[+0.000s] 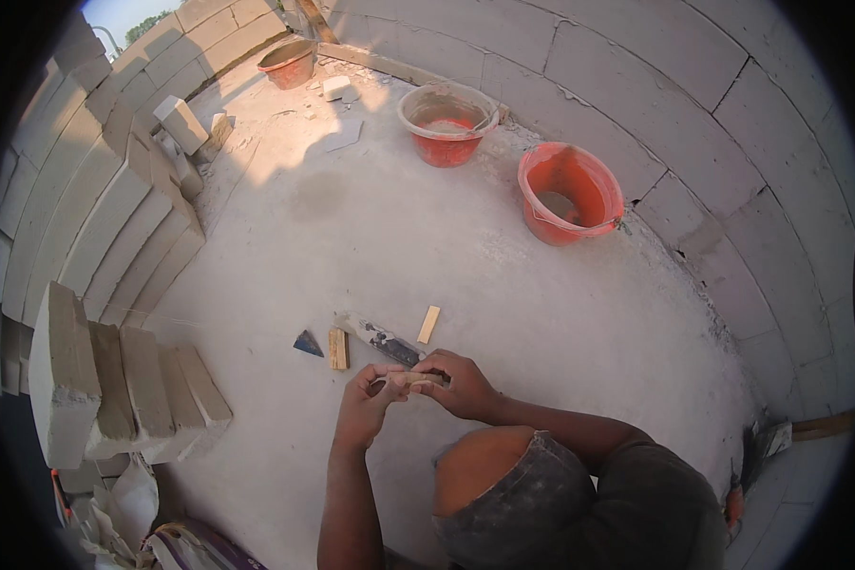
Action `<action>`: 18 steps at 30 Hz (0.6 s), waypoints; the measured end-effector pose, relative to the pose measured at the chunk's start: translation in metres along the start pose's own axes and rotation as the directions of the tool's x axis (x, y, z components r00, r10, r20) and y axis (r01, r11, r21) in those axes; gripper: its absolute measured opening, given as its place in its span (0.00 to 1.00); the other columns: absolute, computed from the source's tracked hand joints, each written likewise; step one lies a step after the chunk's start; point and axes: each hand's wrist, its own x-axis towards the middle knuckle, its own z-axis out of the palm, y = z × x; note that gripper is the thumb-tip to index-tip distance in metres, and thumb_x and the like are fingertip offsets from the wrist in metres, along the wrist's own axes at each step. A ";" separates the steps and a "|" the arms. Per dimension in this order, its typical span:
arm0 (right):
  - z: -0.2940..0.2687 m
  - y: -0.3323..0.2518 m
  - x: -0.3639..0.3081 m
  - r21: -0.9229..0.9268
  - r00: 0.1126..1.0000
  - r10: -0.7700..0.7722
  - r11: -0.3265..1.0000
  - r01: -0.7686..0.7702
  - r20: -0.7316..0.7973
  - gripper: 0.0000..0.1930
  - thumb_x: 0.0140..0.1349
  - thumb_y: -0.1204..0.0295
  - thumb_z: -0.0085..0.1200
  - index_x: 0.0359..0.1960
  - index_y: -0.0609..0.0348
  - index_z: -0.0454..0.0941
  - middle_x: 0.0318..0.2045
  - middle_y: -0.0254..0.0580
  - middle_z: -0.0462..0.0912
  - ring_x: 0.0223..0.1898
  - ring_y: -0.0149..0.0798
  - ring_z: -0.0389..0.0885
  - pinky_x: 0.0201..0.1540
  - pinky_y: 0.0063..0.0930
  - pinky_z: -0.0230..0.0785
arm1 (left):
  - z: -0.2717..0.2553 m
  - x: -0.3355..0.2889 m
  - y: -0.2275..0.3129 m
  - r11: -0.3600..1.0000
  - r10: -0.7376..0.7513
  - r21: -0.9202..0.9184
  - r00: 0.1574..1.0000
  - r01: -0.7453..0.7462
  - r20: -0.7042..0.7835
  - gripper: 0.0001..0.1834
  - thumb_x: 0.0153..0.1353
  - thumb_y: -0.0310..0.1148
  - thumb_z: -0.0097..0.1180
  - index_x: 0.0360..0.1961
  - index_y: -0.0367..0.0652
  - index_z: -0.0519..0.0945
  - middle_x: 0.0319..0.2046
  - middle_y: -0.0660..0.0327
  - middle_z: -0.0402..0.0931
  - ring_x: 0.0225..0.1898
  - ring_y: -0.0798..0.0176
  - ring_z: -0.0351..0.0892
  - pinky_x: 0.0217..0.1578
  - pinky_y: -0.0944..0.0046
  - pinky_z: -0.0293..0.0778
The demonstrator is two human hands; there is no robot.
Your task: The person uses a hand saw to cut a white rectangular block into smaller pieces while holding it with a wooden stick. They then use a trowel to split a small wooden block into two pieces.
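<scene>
My left hand [367,403] and my right hand [458,384] meet low in the middle of the head view. Between their fingers they grip a small tan piece [418,377] that looks like wood; the fingers cover part of it. Just beyond them on the floor lies a long, mortar-smeared tool [380,338] with a dark end, its kind unclear. To its left are a short wooden block [338,349] and a small dark blue triangular piece [307,343]. A thin pale wood strip [428,324] rests to its right.
Three orange buckets, one near [568,195], one middle [446,125] and one far [288,65], stand along the back. Pale blocks [133,380] are stacked at left. A block wall [636,85] curves round the right. Sacks [138,499] lie at lower left.
</scene>
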 end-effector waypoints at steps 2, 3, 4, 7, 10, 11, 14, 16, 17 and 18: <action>0.003 -0.010 0.010 0.083 0.996 0.066 0.994 -0.071 0.062 0.14 0.67 0.64 0.60 0.47 0.61 0.81 0.41 0.40 0.79 0.40 0.32 0.78 0.43 0.27 0.70 | -0.012 0.001 0.002 1.000 0.028 -0.014 0.999 -0.028 -0.033 0.19 0.67 0.38 0.62 0.52 0.34 0.78 0.38 0.58 0.83 0.37 0.70 0.79 0.44 0.68 0.76; 0.001 -0.013 0.012 0.075 0.994 0.086 0.993 -0.091 0.067 0.14 0.67 0.65 0.60 0.47 0.62 0.81 0.42 0.39 0.78 0.41 0.31 0.78 0.44 0.26 0.70 | -0.017 0.004 -0.001 0.999 0.049 -0.012 0.999 -0.049 -0.019 0.19 0.67 0.37 0.62 0.52 0.34 0.79 0.38 0.59 0.83 0.38 0.70 0.79 0.44 0.68 0.75; 0.000 -0.014 0.016 0.084 0.992 0.089 0.992 -0.097 0.094 0.13 0.67 0.66 0.60 0.47 0.62 0.81 0.43 0.38 0.77 0.42 0.30 0.78 0.45 0.25 0.70 | -0.021 0.005 0.002 0.997 0.071 0.005 0.997 -0.071 -0.035 0.19 0.67 0.36 0.61 0.53 0.35 0.79 0.37 0.59 0.83 0.38 0.70 0.79 0.43 0.69 0.75; 0.006 -0.030 0.022 0.354 0.978 0.196 0.912 -0.207 0.067 0.12 0.65 0.71 0.60 0.45 0.66 0.81 0.43 0.41 0.79 0.44 0.34 0.81 0.51 0.28 0.72 | -0.028 0.009 0.022 0.980 0.042 0.196 0.999 -0.036 -0.025 0.17 0.68 0.35 0.58 0.55 0.38 0.80 0.42 0.59 0.82 0.43 0.66 0.80 0.47 0.65 0.75; 0.005 -0.049 0.039 0.511 0.966 0.238 0.820 -0.258 0.106 0.13 0.64 0.70 0.62 0.44 0.66 0.79 0.35 0.37 0.81 0.38 0.30 0.79 0.45 0.26 0.72 | -0.027 -0.004 0.081 0.907 0.100 0.414 0.995 -0.083 -0.018 0.17 0.69 0.35 0.54 0.56 0.40 0.79 0.45 0.58 0.80 0.49 0.65 0.77 0.51 0.62 0.72; 0.004 -0.055 0.045 0.527 0.968 0.218 0.812 -0.251 0.125 0.13 0.63 0.69 0.64 0.42 0.65 0.79 0.35 0.38 0.81 0.37 0.31 0.79 0.44 0.27 0.72 | -0.031 -0.007 0.086 0.897 0.157 0.424 0.987 -0.129 -0.033 0.17 0.68 0.36 0.53 0.55 0.41 0.79 0.46 0.55 0.80 0.51 0.61 0.77 0.54 0.59 0.71; 0.014 -0.083 0.058 0.525 0.966 0.127 0.820 -0.229 0.225 0.14 0.63 0.65 0.64 0.39 0.61 0.73 0.33 0.36 0.77 0.34 0.30 0.75 0.42 0.27 0.69 | -0.047 -0.021 0.103 0.838 0.265 0.510 0.962 -0.195 -0.067 0.15 0.64 0.33 0.56 0.51 0.42 0.82 0.48 0.50 0.80 0.52 0.52 0.78 0.54 0.55 0.73; 0.041 -0.083 0.068 0.583 0.948 0.056 0.777 -0.239 0.313 0.14 0.65 0.65 0.63 0.41 0.61 0.73 0.35 0.38 0.76 0.37 0.33 0.75 0.43 0.30 0.71 | -0.057 -0.048 0.125 0.847 0.284 0.492 0.953 -0.199 -0.103 0.12 0.60 0.29 0.58 0.45 0.42 0.84 0.45 0.50 0.78 0.49 0.51 0.78 0.51 0.54 0.75; 0.046 -0.074 0.081 0.592 0.935 0.043 0.764 -0.257 0.351 0.13 0.65 0.67 0.62 0.42 0.61 0.74 0.38 0.40 0.77 0.40 0.37 0.77 0.45 0.33 0.74 | -0.056 -0.049 0.133 0.849 0.305 0.482 0.945 -0.216 -0.115 0.11 0.59 0.26 0.57 0.43 0.41 0.84 0.44 0.50 0.78 0.49 0.51 0.77 0.50 0.54 0.75; 0.047 -0.069 0.096 0.592 0.925 0.028 0.762 -0.265 0.378 0.12 0.66 0.68 0.62 0.44 0.61 0.75 0.40 0.42 0.78 0.43 0.41 0.79 0.47 0.36 0.76 | -0.055 -0.048 0.144 0.847 0.340 0.469 0.933 -0.249 -0.117 0.10 0.58 0.24 0.57 0.40 0.41 0.84 0.43 0.50 0.77 0.48 0.50 0.77 0.49 0.55 0.75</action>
